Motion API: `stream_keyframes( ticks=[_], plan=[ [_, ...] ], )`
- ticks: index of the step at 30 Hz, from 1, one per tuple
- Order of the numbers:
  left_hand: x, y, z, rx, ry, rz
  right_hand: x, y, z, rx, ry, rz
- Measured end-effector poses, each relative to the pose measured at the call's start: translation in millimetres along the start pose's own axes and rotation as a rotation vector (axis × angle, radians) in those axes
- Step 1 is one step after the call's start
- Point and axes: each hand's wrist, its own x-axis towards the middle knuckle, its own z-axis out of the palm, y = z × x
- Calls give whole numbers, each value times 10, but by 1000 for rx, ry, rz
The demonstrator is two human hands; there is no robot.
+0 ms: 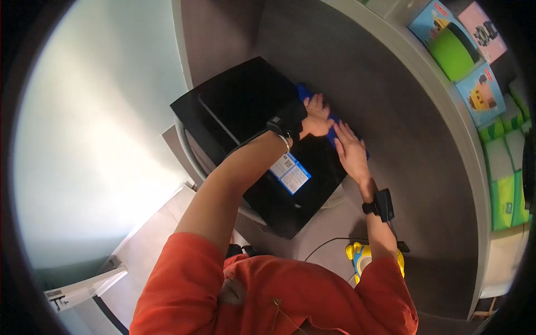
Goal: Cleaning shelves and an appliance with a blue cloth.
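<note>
A black flat-topped case or appliance (234,88) lies before me, with a blue-and-white printed label (289,173) on its top. A blue cloth (331,133) runs along its right edge, partly under my hands. My left hand (317,117) presses on the cloth with its fingers spread. Beside it, my right hand (351,153) rests flat on the cloth near the lower right of that edge. The fingertips of both hands reach over the far side of the cloth. What lies under the palms is hidden.
Printed toy boxes (480,94), a green container (452,52) and green-and-white packages (502,180) stand on a shelf at the right. A yellow and blue plastic object (362,256) is by my right arm, near a thin black cable (331,240). A pale wall (96,125) rises at the left.
</note>
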Motion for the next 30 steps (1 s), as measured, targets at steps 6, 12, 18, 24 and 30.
stream_keyframes(
  ticks=[6, 12, 18, 24, 30],
  plan=[
    [-813, 211, 74, -31, -155, 314, -848, -428, -222, -53, 104, -8],
    [-1459, -25, -650, -118, -321, 553, -870, -971, -713, 446, 13, 145],
    [-1562, -557, -790, -685, 546, 64, -411, -1288, -222, 451, 368, 100],
    [-2086, -131, -126, 90, 236, 318, -1091, -1507, 62, 275, 340, 246],
    [-1550, 129, -101, 135, -17, 568, -1425, -1643, 213, 470, 494, 559]
  ],
)
